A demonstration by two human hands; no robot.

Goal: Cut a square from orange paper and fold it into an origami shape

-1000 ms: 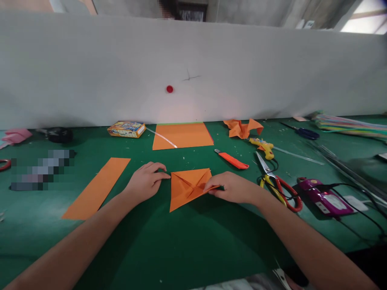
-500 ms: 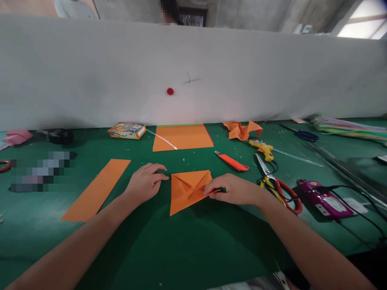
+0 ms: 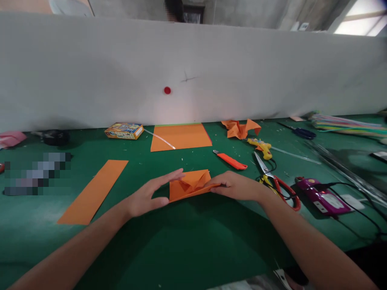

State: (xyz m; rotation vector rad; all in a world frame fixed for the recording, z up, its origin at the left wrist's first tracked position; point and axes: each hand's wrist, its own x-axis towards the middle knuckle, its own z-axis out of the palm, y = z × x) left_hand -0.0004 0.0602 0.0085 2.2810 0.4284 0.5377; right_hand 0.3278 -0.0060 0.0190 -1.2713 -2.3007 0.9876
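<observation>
A creased square of orange origami paper (image 3: 191, 182) lies on the green table between my hands, its near edge lifted and its middle creases bulging up. My right hand (image 3: 232, 185) pinches the near right corner of this paper. At the paper's left side is my left hand (image 3: 154, 193), fingers stretched out and thumb apart. The left thumb tip is by the near left corner; whether it touches cannot be made out. To the left of that hand lies a long orange paper strip (image 3: 93, 193).
Behind the hands lie an orange sheet stack (image 3: 181, 137), a small box (image 3: 124, 131), a folded orange paper piece (image 3: 241, 129) and an orange utility knife (image 3: 231, 160). Rightward are a yellow glue gun (image 3: 261, 148), scissors (image 3: 276, 181) and a purple power strip (image 3: 323, 196) with cables. A white partition (image 3: 121, 72) stands behind.
The near edge of the orange paper has risen and tipped away from me, held by my right hand. My left hand has moved closer to the paper, its fingers straightened.
</observation>
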